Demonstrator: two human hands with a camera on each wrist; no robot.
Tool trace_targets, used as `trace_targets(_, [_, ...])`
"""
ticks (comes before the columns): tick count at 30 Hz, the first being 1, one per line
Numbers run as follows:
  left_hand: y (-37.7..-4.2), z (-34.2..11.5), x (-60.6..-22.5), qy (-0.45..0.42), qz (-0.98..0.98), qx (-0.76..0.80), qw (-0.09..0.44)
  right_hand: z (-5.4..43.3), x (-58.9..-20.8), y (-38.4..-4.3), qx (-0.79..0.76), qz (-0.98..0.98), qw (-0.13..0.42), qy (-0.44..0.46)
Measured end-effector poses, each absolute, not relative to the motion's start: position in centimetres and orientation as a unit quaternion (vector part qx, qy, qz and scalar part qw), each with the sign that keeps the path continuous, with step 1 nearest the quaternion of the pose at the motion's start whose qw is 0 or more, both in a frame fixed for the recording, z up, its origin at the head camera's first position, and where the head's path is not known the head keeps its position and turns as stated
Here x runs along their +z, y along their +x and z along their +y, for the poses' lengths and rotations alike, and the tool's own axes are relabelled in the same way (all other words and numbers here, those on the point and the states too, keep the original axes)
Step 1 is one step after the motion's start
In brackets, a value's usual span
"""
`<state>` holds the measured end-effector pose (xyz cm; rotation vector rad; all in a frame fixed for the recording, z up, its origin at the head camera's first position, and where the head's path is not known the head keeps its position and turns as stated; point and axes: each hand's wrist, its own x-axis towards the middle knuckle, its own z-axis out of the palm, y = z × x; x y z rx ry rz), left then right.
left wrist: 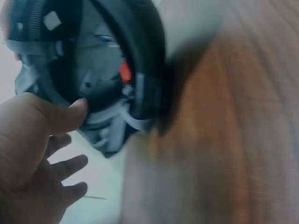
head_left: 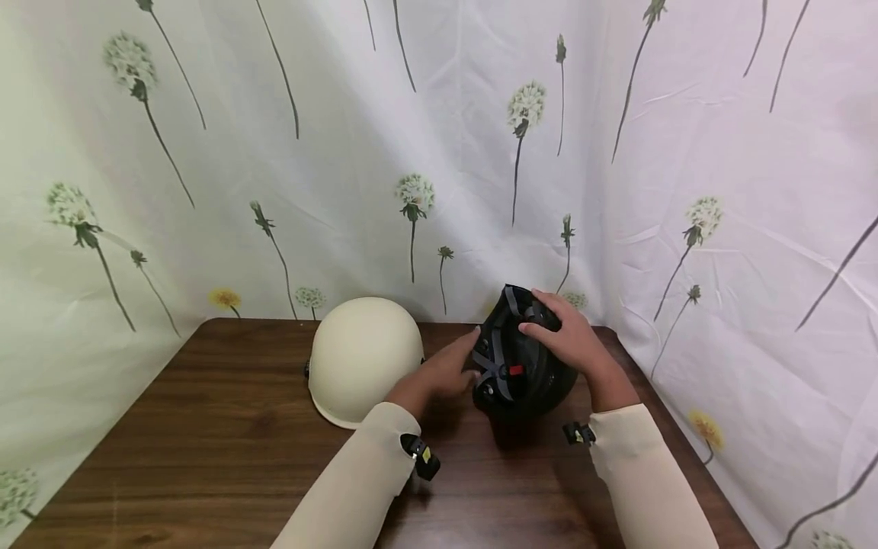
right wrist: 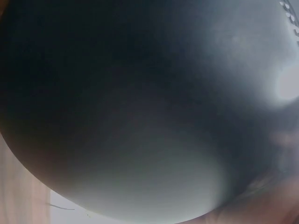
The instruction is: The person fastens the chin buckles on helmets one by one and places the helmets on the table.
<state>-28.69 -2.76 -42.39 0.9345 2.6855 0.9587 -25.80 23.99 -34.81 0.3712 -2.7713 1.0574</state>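
A black helmet (head_left: 552,385) is tipped on its side over the right part of the table, its hollow turned toward the left. Grey straps (head_left: 498,351) and a red buckle piece (head_left: 516,370) show inside it. My right hand (head_left: 575,335) grips its upper right rim, thumb at the inner side and fingers over the shell. Beside the left rim is my left hand (head_left: 446,369); the left wrist view shows its fingers (left wrist: 70,167) spread and loosely bent, the thumb near the straps. The helmet's smooth shell (right wrist: 131,116) fills most of the right wrist view.
A cream helmet (head_left: 363,354) sits dome up on the brown wooden table (head_left: 226,427), just left of my left hand. Behind and to the right hangs a white cloth (head_left: 329,152) printed with dandelions, close to the table's edges.
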Motion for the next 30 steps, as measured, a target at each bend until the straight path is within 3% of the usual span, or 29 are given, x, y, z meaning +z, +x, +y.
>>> trace_targets(4, [-29.1,-2.7,-39.8,0.319,0.89,0.326,0.025,24.0,-34.7,-25.9,0.356,-0.922,0.079,0.129])
trace_targets(11, [-29.3,-2.0,-35.5,0.283,0.894,0.346,0.026,23.8,-34.7,-25.9,0.349,-0.923,0.076,0.143])
trace_targets(16, [-29.1,-1.0,-33.3,0.308,0.889,0.34,0.014,23.9,-34.7,-25.8,0.356,-0.922,0.072,0.133])
trace_targets(30, [-29.9,1.3,-32.1,0.288,0.917,0.277,0.005,23.8,-34.5,-25.9,0.351,-0.923,0.069,0.139])
